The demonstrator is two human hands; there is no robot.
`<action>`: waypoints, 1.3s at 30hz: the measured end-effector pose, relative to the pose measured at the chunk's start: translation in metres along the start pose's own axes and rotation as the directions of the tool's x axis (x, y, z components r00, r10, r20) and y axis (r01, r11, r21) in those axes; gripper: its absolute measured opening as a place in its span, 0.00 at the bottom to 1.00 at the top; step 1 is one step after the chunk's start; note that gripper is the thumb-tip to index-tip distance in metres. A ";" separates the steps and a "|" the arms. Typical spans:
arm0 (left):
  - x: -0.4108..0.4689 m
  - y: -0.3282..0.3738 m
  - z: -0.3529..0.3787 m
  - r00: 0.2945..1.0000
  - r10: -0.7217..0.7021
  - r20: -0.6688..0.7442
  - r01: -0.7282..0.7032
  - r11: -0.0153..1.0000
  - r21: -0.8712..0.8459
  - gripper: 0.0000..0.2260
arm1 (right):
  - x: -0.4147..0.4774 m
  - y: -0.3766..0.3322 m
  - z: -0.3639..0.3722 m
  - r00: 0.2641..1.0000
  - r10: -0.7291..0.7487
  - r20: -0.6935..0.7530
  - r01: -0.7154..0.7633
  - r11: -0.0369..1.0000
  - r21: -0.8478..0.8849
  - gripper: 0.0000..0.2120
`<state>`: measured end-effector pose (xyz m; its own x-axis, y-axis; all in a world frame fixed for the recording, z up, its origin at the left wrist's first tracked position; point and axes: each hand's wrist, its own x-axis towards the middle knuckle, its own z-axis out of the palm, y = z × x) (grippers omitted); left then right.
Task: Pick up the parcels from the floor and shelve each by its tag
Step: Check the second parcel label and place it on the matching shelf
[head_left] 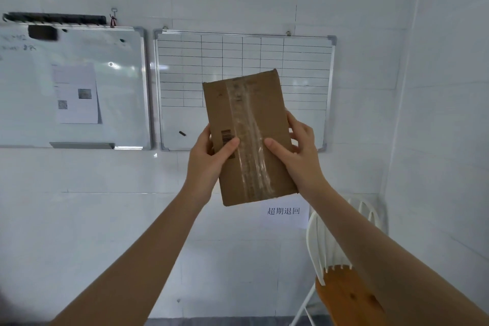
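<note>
A flat cardboard parcel (248, 137) is held up in front of the far wall, tilted a little to the left, with both arms stretched out. The left hand (209, 156) grips its lower left edge, thumb pressed on the face just beside a small printed barcode (227, 137) and the fingers wrapped behind. The right hand (296, 151) grips the lower right edge the same way, thumb on the front near the tape and fingers curled round the back. Both hands are closed on the parcel; neither is free.

It looks thin and light, judging by how easily it is held out at arm's length. The cardboard seems stiff enough to keep its shape, though a thin box like this could bend if squeezed in the middle. A wide strip of clear tape (250, 140) runs down the centre and looks glossy, so likely slippery; the bare cardboard at the edges is the better place to hold, as now.

No tag beyond the barcode is readable on this face. Behind it hang two whiteboards (304, 61), and a chair (336, 288) stands low on the right. No shelf is in view.
</note>
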<state>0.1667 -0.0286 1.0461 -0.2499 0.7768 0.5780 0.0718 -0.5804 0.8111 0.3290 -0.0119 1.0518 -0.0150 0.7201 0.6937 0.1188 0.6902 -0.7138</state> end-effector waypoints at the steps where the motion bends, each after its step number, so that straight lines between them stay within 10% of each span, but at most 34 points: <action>1: 0.000 0.000 0.000 1.000 0.014 -0.017 -0.013 1.000 0.006 0.21 | -0.003 0.001 0.001 0.999 -0.025 0.047 0.025 1.000 0.009 0.34; 25: 0.005 0.000 0.008 0.974 0.091 -0.208 -0.045 0.975 0.216 0.37 | -0.017 0.008 0.009 0.999 -0.039 0.001 0.039 0.983 0.182 0.18; 30: 0.004 0.000 0.009 0.992 0.003 -0.128 0.034 0.958 0.286 0.61 | -0.012 0.012 0.015 0.995 0.069 -0.073 -0.070 0.998 -0.004 0.41; 35: -0.002 -0.013 0.008 1.000 0.002 -0.002 -0.001 0.935 0.354 0.55 | -0.008 0.007 0.004 0.990 0.140 -0.022 -0.138 0.988 0.076 0.42; 39: -0.003 -0.014 0.003 0.990 -0.083 0.112 0.087 0.996 -0.032 0.35 | -0.005 0.011 -0.008 0.982 0.144 -0.121 -0.127 0.982 0.137 0.25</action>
<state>0.1693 -0.0222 1.0328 -0.1454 0.8446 0.5153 0.0184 -0.5184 0.8549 0.3385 -0.0084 1.0413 0.1223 0.7981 0.5900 -0.0174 0.5961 -0.8027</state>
